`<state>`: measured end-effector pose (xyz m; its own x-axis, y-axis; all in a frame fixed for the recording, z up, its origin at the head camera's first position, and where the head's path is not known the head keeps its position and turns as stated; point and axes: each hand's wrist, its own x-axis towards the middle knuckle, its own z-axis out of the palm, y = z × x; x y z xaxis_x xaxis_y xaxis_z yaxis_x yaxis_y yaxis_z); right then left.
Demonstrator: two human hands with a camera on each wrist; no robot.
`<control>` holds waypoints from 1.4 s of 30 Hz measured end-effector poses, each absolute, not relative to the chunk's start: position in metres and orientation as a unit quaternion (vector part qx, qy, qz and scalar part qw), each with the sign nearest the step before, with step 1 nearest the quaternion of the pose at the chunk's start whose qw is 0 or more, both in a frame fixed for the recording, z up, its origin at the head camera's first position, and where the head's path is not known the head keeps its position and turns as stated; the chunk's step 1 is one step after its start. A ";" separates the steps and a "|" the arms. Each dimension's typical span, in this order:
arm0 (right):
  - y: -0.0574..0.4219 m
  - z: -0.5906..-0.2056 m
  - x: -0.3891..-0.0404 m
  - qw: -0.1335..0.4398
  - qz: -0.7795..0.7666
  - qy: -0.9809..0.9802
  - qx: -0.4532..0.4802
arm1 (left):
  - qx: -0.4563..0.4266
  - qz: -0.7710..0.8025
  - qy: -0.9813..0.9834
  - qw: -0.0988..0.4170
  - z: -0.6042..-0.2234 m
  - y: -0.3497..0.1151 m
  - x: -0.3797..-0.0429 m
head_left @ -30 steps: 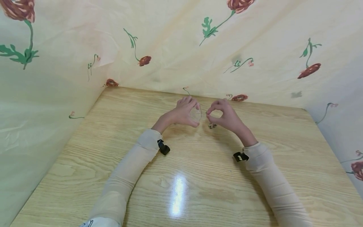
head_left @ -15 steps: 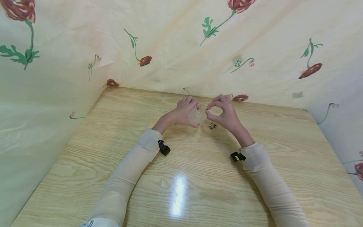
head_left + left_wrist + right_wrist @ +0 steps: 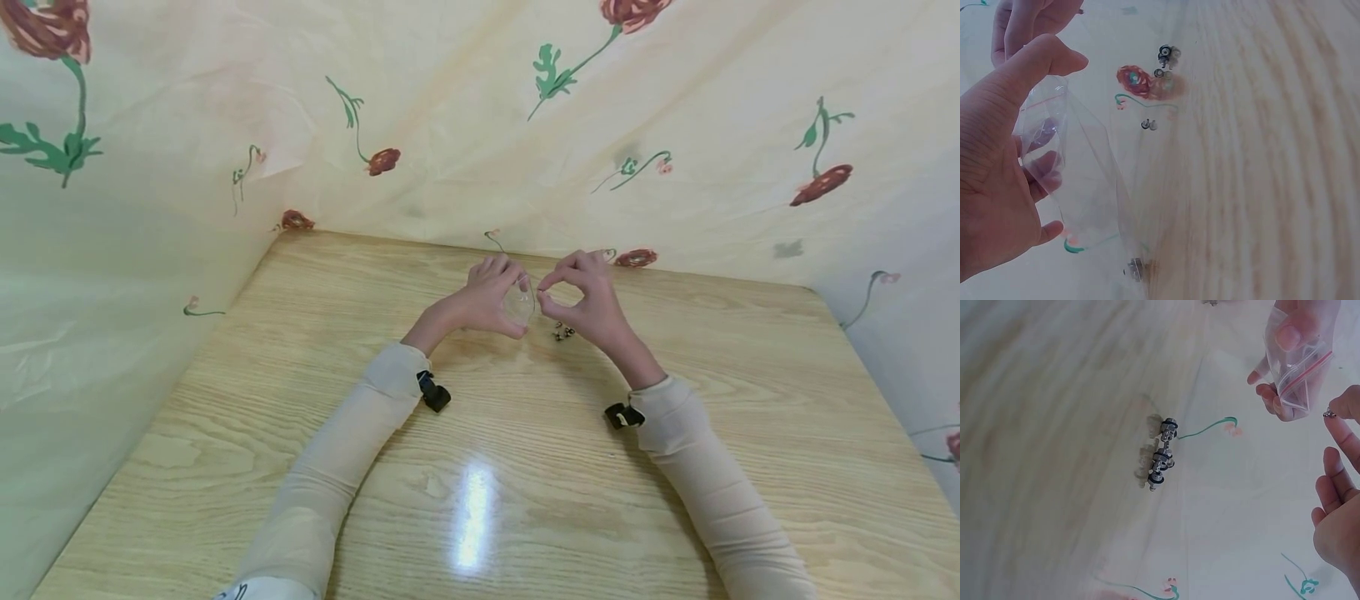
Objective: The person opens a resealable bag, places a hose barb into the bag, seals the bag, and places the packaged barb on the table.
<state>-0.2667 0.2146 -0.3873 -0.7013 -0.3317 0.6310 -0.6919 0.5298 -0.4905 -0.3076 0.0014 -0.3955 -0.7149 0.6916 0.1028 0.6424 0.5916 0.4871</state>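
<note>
My left hand [image 3: 487, 296] holds a clear zip-lock bag [image 3: 1088, 165] by its upper part, thumb on one side and fingers on the other. A red line runs along the bag's mouth [image 3: 1305, 375]. A small metal fitting [image 3: 1135, 269] shows at the bag's bottom end in the left wrist view. My right hand [image 3: 592, 304] pinches another small metal fitting [image 3: 1329, 414] between thumb and index finger, close beside the bag's mouth. Several like fittings with dark rings [image 3: 1161, 456] lie in a loose group on the table, below my right hand in the head view.
The wood-grain table [image 3: 540, 500] has a bright light reflection near its front. A flowered sheet [image 3: 450, 108] hangs behind it and along both sides. Black camera straps [image 3: 433, 392] sit at both wrists.
My right hand has moved a little left, bringing the pinched fitting nearer the bag. My left hand and the bag have hardly moved.
</note>
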 end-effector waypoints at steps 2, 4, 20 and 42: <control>0.214 -0.388 -0.267 0.237 0.379 -0.841 0.304 | 0.375 0.254 0.890 0.050 -0.395 0.001 -0.307; 0.213 -0.388 -0.266 0.234 0.380 -0.841 0.305 | 0.376 0.255 0.889 0.051 -0.396 0.001 -0.307; 0.208 -0.389 -0.264 0.227 0.377 -0.835 0.329 | 0.385 0.271 0.880 0.066 -0.399 0.002 -0.308; 0.204 -0.390 -0.261 0.221 0.362 -0.835 0.351 | 0.387 0.275 0.878 0.063 -0.399 0.003 -0.308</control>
<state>-0.2610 0.2045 -0.3902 -0.6564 -0.4258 0.6227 -0.7455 0.4925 -0.4491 -0.3078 0.0030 -0.3993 -0.6922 0.7145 0.1014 0.6449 0.5494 0.5312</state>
